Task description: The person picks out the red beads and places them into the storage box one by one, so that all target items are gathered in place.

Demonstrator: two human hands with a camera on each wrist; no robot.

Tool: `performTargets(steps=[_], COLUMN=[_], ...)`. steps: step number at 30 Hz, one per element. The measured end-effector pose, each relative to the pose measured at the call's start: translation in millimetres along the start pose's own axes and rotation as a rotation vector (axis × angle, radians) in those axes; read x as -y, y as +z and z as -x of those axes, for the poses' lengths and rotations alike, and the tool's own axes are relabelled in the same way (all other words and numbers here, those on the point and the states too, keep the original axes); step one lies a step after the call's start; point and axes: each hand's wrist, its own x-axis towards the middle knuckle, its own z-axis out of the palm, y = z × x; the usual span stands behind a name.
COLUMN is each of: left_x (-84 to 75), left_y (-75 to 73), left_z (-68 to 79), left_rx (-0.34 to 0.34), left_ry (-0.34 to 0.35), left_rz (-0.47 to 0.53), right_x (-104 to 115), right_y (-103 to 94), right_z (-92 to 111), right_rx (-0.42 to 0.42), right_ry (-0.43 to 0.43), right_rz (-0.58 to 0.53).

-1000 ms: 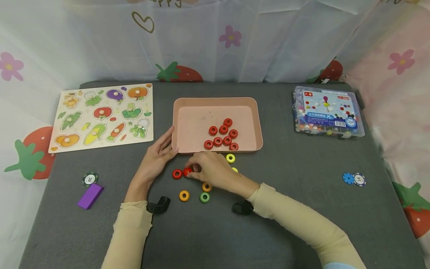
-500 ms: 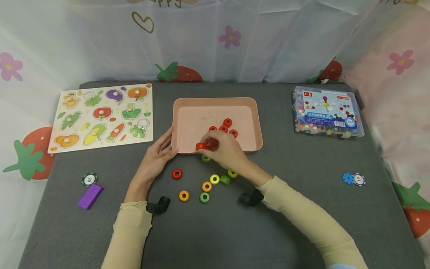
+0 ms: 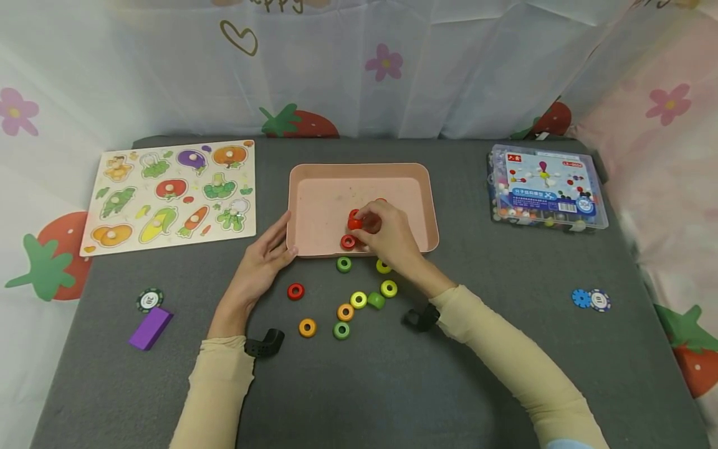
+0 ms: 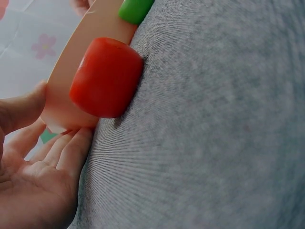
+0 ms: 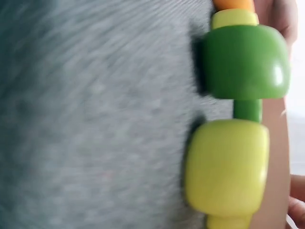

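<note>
Over the pink tray (image 3: 314,187), my right hand (image 3: 392,237) pinches a red bead (image 3: 354,222) between thumb and fingers. A red bead (image 3: 348,242) with a round hole lies in the tray beside it, and most other red beads there are hidden under the hand. My left hand (image 3: 262,259) rests against the tray's front left corner, fingers straight along the outer side and thumb at the front wall. In the left wrist view, a red bead (image 4: 107,78) sits on the grey table just outside the tray wall.
Several yellow beads (image 3: 389,288), green beads (image 3: 344,264) and orange beads (image 3: 307,328) lie in front of the tray. A vegetable puzzle board (image 3: 134,212) is at left, a purple block (image 3: 151,328) below it. A plastic box (image 3: 546,187) and blue chips (image 3: 581,298) lie right.
My right hand has picked up a red bead from the table and carried it up and right into the tray. The left hand has kept its place at the corner.
</note>
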Motion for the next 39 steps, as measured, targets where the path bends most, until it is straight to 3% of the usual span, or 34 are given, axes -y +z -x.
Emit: performTargets(steps=[8, 18, 28, 30, 34, 39], left_x=[0.4, 0.6, 1.2, 1.4, 1.7, 1.1], left_y=[-0.1, 0.2, 0.4, 0.7, 0.8, 0.8], left_z=[-0.3, -0.7, -0.7, -0.6, -0.5, -0.1], left_rx=[0.001, 0.001, 0.003, 0.004, 0.005, 0.001], left_ry=[-0.001, -0.007, 0.005, 0.005, 0.009, 0.006], left_rz=[0.004, 0.007, -0.011, -0.016, -0.023, -0.023], right_x=[-3, 8, 43, 46, 49, 52], right_y=[-0.7, 1.8, 24.1, 32.6, 48.6, 58.3], right_z=[2, 5, 27, 33, 42, 45], right_rx=[0.009, -0.009, 0.224, 0.286, 0.401, 0.454], right_ry=[0.030, -0.043, -0.207, -0.203, -0.172, -0.127], right_rz=[0.015, 0.013, -0.107, -0.073, 0.111, 0.193])
